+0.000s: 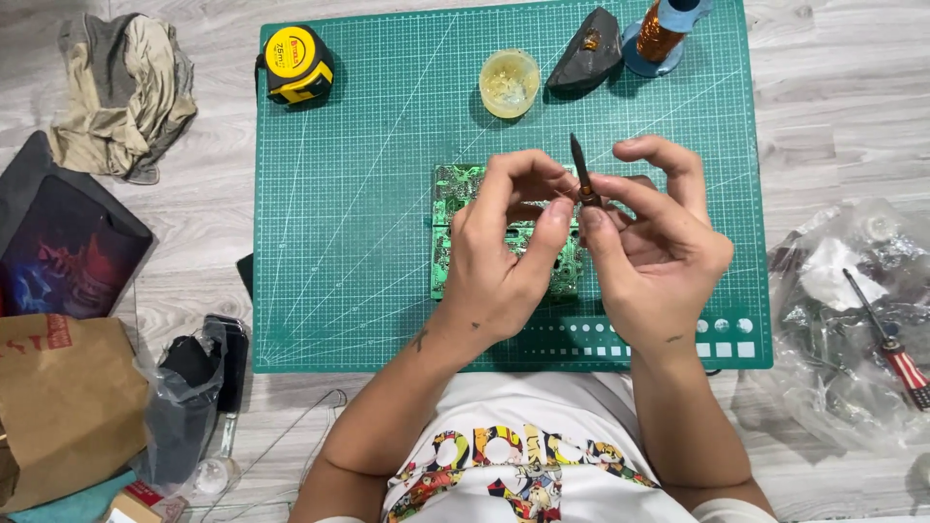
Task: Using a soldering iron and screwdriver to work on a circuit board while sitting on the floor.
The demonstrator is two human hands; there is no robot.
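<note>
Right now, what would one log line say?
left hand: pinching soldering iron tip | right hand: gripping it | beneath: green circuit board on cutting mat

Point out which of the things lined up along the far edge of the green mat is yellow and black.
The tape measure at the mat's far left corner. The others are a pale yellow round tub, a dark grey wedge-shaped piece and a copper-coloured spool.

Mat's (339, 194) left half open; jar (509, 82), stand (659, 39) crowd far edge.
</note>
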